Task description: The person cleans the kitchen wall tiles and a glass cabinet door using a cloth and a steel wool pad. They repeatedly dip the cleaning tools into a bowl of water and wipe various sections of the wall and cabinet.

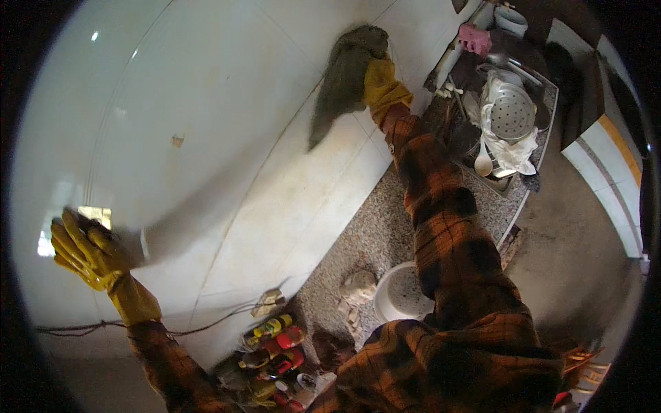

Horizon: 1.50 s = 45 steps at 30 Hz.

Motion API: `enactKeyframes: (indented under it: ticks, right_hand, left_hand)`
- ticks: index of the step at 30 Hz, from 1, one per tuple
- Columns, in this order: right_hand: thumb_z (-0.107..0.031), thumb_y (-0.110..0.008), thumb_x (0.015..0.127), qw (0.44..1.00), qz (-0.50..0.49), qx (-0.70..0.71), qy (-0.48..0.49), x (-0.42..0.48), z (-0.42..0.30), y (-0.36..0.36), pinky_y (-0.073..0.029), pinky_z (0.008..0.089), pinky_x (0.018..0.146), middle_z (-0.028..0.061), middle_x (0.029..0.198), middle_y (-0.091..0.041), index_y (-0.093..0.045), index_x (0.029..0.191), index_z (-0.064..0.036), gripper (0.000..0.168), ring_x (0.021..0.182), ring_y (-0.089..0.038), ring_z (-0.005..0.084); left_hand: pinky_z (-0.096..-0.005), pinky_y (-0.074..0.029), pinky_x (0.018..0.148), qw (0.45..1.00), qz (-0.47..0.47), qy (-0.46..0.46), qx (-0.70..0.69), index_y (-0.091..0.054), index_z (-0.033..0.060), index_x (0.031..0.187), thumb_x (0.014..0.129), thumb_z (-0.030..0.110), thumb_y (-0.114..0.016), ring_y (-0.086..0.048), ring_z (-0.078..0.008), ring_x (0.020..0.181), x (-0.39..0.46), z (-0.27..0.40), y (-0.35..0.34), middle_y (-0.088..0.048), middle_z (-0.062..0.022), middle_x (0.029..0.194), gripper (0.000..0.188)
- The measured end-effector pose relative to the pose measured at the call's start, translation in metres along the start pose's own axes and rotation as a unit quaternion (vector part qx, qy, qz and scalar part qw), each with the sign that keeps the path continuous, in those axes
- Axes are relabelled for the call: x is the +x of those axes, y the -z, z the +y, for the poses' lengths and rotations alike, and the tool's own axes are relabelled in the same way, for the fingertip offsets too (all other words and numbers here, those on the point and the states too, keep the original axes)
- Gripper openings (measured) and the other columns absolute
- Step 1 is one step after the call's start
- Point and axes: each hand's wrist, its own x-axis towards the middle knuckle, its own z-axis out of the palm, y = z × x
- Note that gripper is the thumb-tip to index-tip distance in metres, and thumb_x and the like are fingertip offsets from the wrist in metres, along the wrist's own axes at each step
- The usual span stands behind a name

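Note:
Both my hands wear yellow rubber gloves. My right hand [382, 77] presses a dark grey-green cloth [343, 77] against the white tiled wall [248, 113], near the top centre; part of the cloth hangs down from the fingers. My left hand [90, 250] lies at the far left against the same wall, fingers spread apart, beside a small bright patch; a dark thing shows behind its fingertips, and I cannot tell what it is. A white bucket [395, 294] stands on the speckled stone counter below, partly hidden by my right sleeve.
Bottles [273, 328] crowd the counter's lower left, beside a wall socket [268, 303] with black cables. A crumpled cloth [358, 289] lies by the bucket. At right are a perforated metal steamer plate [512, 112], plastic bag, wooden spoon [483, 162] and pink cloth [475, 40].

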Motion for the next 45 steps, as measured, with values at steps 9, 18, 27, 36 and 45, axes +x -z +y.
enactKeyframes:
  ticks: [9,18,27,36,45]
  right_hand:
    - [-0.025,-0.071,0.094,0.975,-0.210,-0.059,-0.047,-0.152,-0.034,-0.072,-0.047,0.0474,0.115,0.0275,0.146,-0.057,-0.020,0.164,0.002,0.090,0.123,-0.063,0.0439]
    - [-0.013,-0.071,0.096,1.000,0.001,-0.012,-0.004,-0.090,0.017,-0.047,-0.056,0.0379,0.098,0.0188,0.126,-0.065,-0.042,0.151,-0.002,0.063,0.102,-0.068,0.0338]
    - [-0.005,-0.078,0.093,0.987,-0.119,-0.010,0.104,-0.318,-0.051,-0.119,-0.063,0.0264,0.080,0.0101,0.101,-0.075,-0.056,0.141,-0.004,0.053,0.081,-0.073,0.0242]
    - [-0.012,-0.075,0.095,0.794,-0.445,0.236,-0.340,-0.277,-0.056,0.083,-0.055,0.0377,0.109,0.0178,0.137,-0.068,-0.056,0.147,-0.001,0.057,0.121,-0.068,0.0286]
    - [-0.003,-0.089,0.074,0.855,-0.507,-0.074,0.086,-0.249,-0.011,0.291,-0.044,0.0390,0.119,0.0185,0.148,-0.059,-0.050,0.151,0.001,0.086,0.133,-0.059,0.0286]
  left_hand:
    - [-0.0588,-0.035,0.114,1.000,-0.026,0.003,0.002,-0.056,0.0145,0.152,0.106,0.034,-0.044,-0.050,-0.0399,0.138,-0.011,-0.014,0.007,-0.053,-0.0190,0.155,0.051]
    - [-0.0510,-0.040,0.104,0.998,-0.031,-0.042,0.020,-0.059,0.0181,0.148,0.101,0.033,-0.055,-0.053,-0.0339,0.136,0.000,-0.016,0.008,-0.056,-0.0095,0.152,0.049]
    - [-0.0522,-0.033,0.115,0.999,-0.034,-0.004,-0.021,-0.055,0.0264,0.153,0.102,0.030,-0.055,-0.045,-0.0312,0.145,0.000,0.001,0.005,-0.050,-0.0066,0.160,0.052]
    - [-0.0539,-0.022,0.129,0.994,-0.067,0.045,-0.075,-0.042,0.0211,0.162,0.110,0.041,-0.045,-0.034,-0.0336,0.156,-0.009,-0.005,0.019,-0.040,-0.0113,0.168,0.055]
    - [-0.0438,-0.032,0.130,0.771,-0.062,0.286,-0.565,-0.040,-0.0030,0.159,0.116,0.041,-0.031,-0.039,-0.0298,0.154,-0.053,0.040,0.114,-0.038,-0.0213,0.167,0.061]
